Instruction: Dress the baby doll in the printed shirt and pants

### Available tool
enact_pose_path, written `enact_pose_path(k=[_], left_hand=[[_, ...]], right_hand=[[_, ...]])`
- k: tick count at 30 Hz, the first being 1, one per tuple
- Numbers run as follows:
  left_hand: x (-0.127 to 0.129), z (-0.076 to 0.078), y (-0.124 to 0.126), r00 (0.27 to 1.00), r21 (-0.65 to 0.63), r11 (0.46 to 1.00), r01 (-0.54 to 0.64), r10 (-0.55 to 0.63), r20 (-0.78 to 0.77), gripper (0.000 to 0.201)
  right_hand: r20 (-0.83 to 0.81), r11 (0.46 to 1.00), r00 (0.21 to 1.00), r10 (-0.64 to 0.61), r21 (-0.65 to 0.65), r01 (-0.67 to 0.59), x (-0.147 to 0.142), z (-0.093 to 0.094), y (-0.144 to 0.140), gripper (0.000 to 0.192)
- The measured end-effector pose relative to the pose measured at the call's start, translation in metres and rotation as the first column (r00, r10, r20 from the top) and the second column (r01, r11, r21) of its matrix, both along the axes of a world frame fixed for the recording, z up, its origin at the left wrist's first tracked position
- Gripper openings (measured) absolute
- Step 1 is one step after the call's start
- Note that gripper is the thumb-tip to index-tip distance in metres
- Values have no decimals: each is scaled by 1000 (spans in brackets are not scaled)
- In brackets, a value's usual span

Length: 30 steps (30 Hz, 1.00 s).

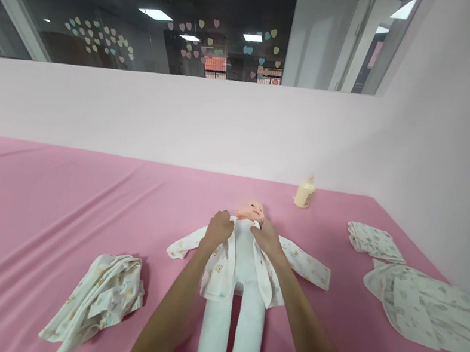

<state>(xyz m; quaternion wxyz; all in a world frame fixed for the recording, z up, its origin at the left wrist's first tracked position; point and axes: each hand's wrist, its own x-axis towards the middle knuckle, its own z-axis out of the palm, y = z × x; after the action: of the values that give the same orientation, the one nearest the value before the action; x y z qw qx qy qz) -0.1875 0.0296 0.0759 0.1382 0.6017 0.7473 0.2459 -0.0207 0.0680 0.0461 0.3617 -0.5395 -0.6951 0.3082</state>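
Note:
A baby doll [245, 257] with a white cloth body lies on its back, head away from me. Around it is a white printed baby jacket [217, 276], open down the front, its sleeves spread out to both sides. At the doll's left-hand shoulder in view, my left hand [220, 228] has its fingers closed on the jacket's collar edge. My right hand [267, 236] grips the opposite collar edge beside the doll's neck. The fingertips of both hands are partly hidden by the hands themselves.
A pink sheet [51, 210] covers the surface. Crumpled printed baby clothes [104, 298] lie at front left. Folded printed cloth [373, 241] and a larger printed garment [430, 307] lie at right. A cream bottle [304, 193] stands near the white wall [158, 120].

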Motion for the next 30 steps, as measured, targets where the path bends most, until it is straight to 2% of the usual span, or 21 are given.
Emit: enact_pose_path(k=[5,8,14,20,26,30], left_hand=[[-4,13,-7,989,32,996,-84,87,-119,16],[-4,17,-8,992,56,997,-45,51,-115,18],[1,15,-5,994,111,992,66,-56,-92,22],[4,15,-5,986,154,974,164,-158,-49,36],[9,8,0,984,167,971,173,-176,1,33],[10,4,1,987,126,980,156,-159,17,24]], right_hand=[[69,999,997,-30,-10,31,2,8,-3,6],[91,1000,996,-20,-1,20,5,13,-4,7],[108,999,994,-33,-20,35,10,14,-6,18],[16,999,1000,13,-44,-12,11,16,-4,30],[-127,996,991,38,-77,-48,11,13,-4,30],[-189,994,982,27,-100,-47,11,12,-4,32]])
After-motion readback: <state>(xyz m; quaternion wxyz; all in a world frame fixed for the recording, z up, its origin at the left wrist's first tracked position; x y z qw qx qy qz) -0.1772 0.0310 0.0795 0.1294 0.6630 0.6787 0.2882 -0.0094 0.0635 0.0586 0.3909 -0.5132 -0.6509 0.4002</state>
